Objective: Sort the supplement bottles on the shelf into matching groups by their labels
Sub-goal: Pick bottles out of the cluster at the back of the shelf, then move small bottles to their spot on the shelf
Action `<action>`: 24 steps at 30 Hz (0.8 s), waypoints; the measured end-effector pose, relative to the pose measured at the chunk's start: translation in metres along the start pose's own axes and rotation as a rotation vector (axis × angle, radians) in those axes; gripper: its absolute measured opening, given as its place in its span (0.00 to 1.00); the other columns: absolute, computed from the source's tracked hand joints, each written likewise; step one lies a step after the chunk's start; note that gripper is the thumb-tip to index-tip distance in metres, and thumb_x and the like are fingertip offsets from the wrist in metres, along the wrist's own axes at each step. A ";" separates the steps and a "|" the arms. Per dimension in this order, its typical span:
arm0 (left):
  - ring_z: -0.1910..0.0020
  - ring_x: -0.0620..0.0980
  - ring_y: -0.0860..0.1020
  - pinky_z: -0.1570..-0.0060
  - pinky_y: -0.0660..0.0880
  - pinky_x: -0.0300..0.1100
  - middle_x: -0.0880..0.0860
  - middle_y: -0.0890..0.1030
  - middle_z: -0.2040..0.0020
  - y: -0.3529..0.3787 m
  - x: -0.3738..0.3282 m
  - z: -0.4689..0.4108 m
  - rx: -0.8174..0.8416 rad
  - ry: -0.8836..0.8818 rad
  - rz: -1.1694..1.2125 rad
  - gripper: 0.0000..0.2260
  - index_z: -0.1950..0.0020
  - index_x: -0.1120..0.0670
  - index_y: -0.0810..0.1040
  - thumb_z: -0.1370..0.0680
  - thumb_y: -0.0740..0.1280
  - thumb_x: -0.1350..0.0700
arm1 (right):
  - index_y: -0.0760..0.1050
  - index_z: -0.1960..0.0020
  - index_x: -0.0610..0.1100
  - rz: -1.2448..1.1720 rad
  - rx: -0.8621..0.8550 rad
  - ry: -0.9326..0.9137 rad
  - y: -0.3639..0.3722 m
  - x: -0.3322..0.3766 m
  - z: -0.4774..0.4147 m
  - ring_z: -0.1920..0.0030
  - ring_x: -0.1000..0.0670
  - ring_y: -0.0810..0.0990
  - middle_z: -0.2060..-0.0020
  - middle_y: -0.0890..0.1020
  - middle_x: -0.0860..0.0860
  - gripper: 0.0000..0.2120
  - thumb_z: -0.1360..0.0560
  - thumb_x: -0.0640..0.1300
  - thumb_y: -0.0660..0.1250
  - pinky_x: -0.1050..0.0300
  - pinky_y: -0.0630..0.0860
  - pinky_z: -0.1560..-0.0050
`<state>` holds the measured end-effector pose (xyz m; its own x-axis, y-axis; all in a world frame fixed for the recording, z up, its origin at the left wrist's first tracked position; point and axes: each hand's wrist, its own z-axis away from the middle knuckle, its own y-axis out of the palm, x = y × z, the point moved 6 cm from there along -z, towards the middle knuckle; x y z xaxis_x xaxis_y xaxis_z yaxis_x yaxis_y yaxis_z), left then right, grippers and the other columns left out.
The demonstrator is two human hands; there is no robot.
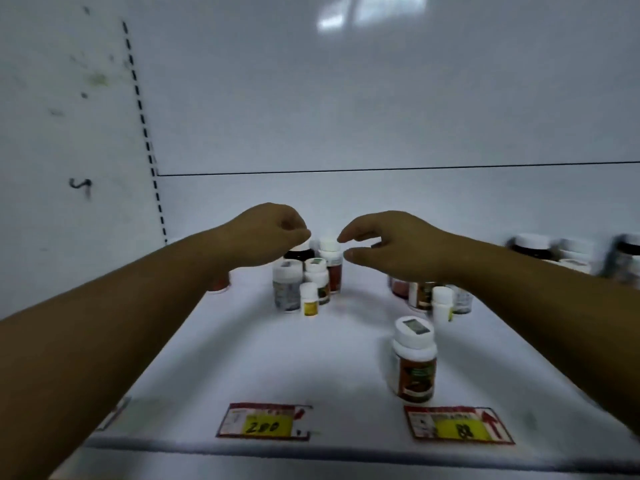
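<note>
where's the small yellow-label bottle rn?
Head view, centre-left of the shelf: the small yellow-label bottle stands at the front of the middle cluster, just before a green-lidded bottle, below the left hand.

White-capped supplement bottles [313, 282] stand upright, clustered mid-shelf [242, 358]. Another cluster [433, 296] stands right. One brown-labelled bottle [414, 362] stands alone nearer the front.

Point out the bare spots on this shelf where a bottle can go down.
Free: the wide front-left strip of the shelf, between the 280 price tag and the centre cluster; also the lane between that cluster and the lone front bottle. Crowded: under the right hand and the far right.
</note>
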<state>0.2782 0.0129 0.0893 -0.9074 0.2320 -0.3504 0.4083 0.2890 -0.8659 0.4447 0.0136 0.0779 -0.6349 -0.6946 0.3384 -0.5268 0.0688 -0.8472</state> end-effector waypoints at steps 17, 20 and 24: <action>0.49 0.47 0.74 0.48 0.70 0.39 0.50 0.77 0.40 -0.025 0.253 0.014 0.264 -0.171 -0.078 0.21 0.36 0.53 0.75 0.28 0.72 0.54 | 0.71 0.36 0.49 0.129 0.127 -0.014 0.160 0.079 -0.170 0.42 0.51 0.76 0.40 0.78 0.50 0.18 0.25 0.50 0.64 0.59 0.71 0.45; 0.48 0.49 0.78 0.42 0.74 0.45 0.51 0.79 0.40 -0.012 0.266 0.013 0.300 -0.145 0.010 0.19 0.39 0.53 0.77 0.28 0.73 0.56 | 0.70 0.36 0.49 0.086 0.050 0.055 0.180 0.071 -0.195 0.43 0.48 0.76 0.41 0.78 0.48 0.19 0.26 0.48 0.65 0.55 0.71 0.44; 0.46 0.49 0.78 0.40 0.75 0.47 0.51 0.80 0.42 0.000 0.274 0.012 0.308 -0.103 0.090 0.17 0.40 0.52 0.78 0.29 0.73 0.55 | 0.68 0.34 0.49 0.111 -0.071 0.125 0.200 0.063 -0.226 0.45 0.45 0.76 0.42 0.77 0.45 0.23 0.28 0.51 0.66 0.54 0.71 0.49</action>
<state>0.0284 0.0654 -0.0107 -0.8808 0.1446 -0.4508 0.4521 -0.0259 -0.8916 0.1718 0.1454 0.0221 -0.7544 -0.5855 0.2969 -0.4856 0.1933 -0.8525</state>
